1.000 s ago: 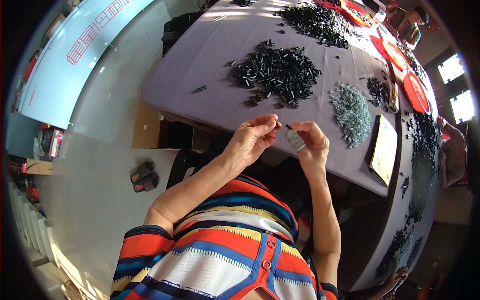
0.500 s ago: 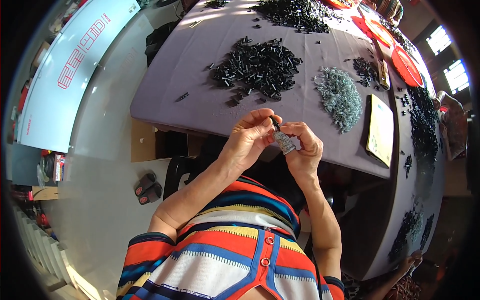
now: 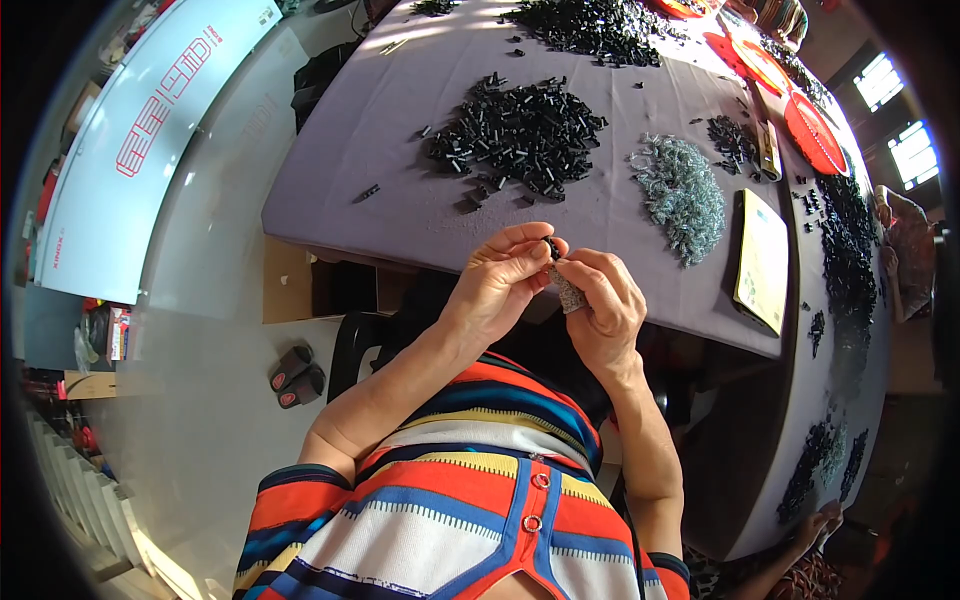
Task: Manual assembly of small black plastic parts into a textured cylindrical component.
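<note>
Just off the table's near edge, my left hand (image 3: 500, 275) is closed, thumb and fingertips pinching a small black plastic piece (image 3: 551, 246). My right hand (image 3: 606, 310) meets it from the right, fingers curled together at the piece's lower end; whatever is between its fingertips is hidden. A grey speckled cover (image 3: 568, 290) shows at the right thumb, partly behind the fingers. Beyond my hands, a heap of small black tubular pieces (image 3: 520, 135) lies on the grey-covered table (image 3: 340, 190). To its right is a heap of small translucent bluish-grey parts (image 3: 680, 195).
A yellowish flat box or booklet (image 3: 759, 262) lies at the table's right edge. More black pieces (image 3: 600, 28) and red trays (image 3: 815, 132) are farther off. Another person's hands (image 3: 822, 522) show at lower right. A cardboard box (image 3: 288, 285) and slippers (image 3: 297, 377) are on the floor at left.
My right hand's fingers have curled further inward and down over the grey speckled cover, hiding more of it. My left hand keeps its pinch on the black piece, barely shifted.
</note>
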`<action>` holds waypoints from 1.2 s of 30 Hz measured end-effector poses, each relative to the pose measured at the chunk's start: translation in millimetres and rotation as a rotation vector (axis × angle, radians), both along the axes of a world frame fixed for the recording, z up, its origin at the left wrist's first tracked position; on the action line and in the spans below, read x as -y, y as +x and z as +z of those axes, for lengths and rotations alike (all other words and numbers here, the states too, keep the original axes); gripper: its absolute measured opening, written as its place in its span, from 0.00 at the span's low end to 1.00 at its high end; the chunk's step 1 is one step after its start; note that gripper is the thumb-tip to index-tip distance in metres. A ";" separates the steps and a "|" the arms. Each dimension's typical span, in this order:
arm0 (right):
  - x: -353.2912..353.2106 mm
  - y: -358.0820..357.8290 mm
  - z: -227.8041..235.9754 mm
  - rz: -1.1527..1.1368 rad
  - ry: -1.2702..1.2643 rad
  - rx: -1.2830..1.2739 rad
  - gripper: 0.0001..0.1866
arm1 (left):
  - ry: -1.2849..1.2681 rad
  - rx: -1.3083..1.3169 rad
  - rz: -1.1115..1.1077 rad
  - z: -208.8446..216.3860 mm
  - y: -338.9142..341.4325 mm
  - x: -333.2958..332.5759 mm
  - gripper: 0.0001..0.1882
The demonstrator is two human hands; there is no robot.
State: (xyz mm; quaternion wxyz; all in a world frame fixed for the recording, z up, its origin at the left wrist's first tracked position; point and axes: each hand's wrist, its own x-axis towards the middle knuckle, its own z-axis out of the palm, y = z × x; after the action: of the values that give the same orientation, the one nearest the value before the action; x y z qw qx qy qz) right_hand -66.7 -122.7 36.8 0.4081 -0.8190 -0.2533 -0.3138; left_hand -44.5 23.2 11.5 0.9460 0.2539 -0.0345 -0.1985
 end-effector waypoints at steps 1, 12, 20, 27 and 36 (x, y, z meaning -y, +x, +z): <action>0.6 0.5 0.5 -0.002 -0.038 0.043 0.20 | 0.001 0.000 0.000 0.3 -0.2 0.2 0.11; 0.7 1.2 3.0 -0.049 -0.198 0.190 0.14 | 0.157 0.134 0.084 -0.8 -2.4 3.5 0.10; -0.1 4.6 0.5 -0.056 -0.224 0.183 0.12 | 0.177 0.178 0.178 -7.7 -5.4 10.6 0.09; 3.2 7.9 0.4 -0.109 -0.257 0.107 0.12 | 0.207 0.096 0.013 -4.0 1.1 1.4 0.13; 6.5 11.8 -20.8 -0.017 0.208 -0.325 0.19 | 0.122 0.010 -0.040 -6.0 -0.2 -2.4 0.15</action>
State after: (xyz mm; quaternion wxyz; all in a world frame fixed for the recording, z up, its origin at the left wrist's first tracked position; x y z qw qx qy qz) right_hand -54.9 -129.1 16.0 0.5235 -0.8144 -0.1434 -0.2051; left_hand -44.7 25.5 5.4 0.9244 0.3114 -0.0322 -0.2181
